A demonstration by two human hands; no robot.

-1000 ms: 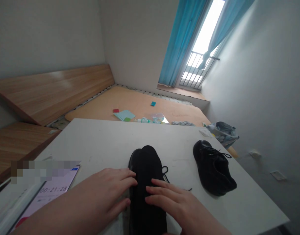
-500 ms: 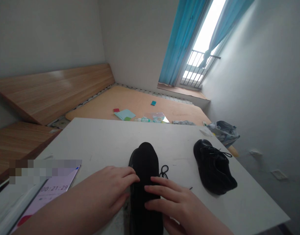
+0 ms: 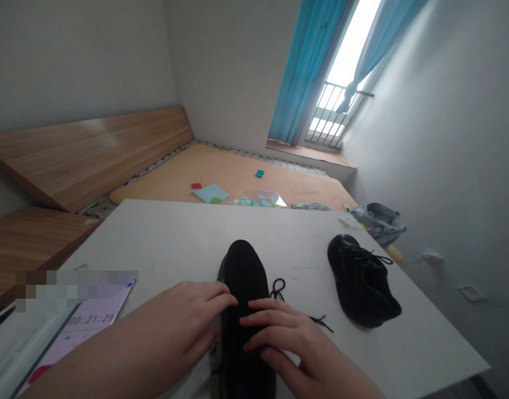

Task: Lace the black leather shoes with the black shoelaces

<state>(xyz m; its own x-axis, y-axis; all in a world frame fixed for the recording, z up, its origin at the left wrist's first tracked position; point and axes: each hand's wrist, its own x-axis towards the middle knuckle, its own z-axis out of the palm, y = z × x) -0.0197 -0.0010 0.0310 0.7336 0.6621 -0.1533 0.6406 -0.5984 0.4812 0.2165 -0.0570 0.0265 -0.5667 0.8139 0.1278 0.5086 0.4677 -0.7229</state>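
A black lace-up shoe [image 3: 222, 272] lies on the white table in front of me, toe pointing away. Over it lies a flat, matte black insole [image 3: 245, 269] with a rounded tip, covering most of the shoe. My left hand [image 3: 200, 310] grips the shoe's left side, fingertips over the insole's edge and thumb lower down. My right hand [image 3: 285, 332] rests on the insole from the right, fingers spread and thumb near its edge. A looped black lace [image 3: 278, 288] sticks out at the right. Farther right, another black lace-up shoe [image 3: 360, 282] stands upright, untouched.
On the white table [image 3: 175, 233] at the left, a phone [image 3: 88, 318] shows a running timer. A bed [image 3: 229, 160] with small items is beyond the far edge. A plastic bag [image 3: 379, 221] hangs by the right corner, near the wall.
The insole has shifted left, covering more of the shoe's toe. My right hand has moved slightly left with it, its thumb coming up into view. My left hand has barely moved.
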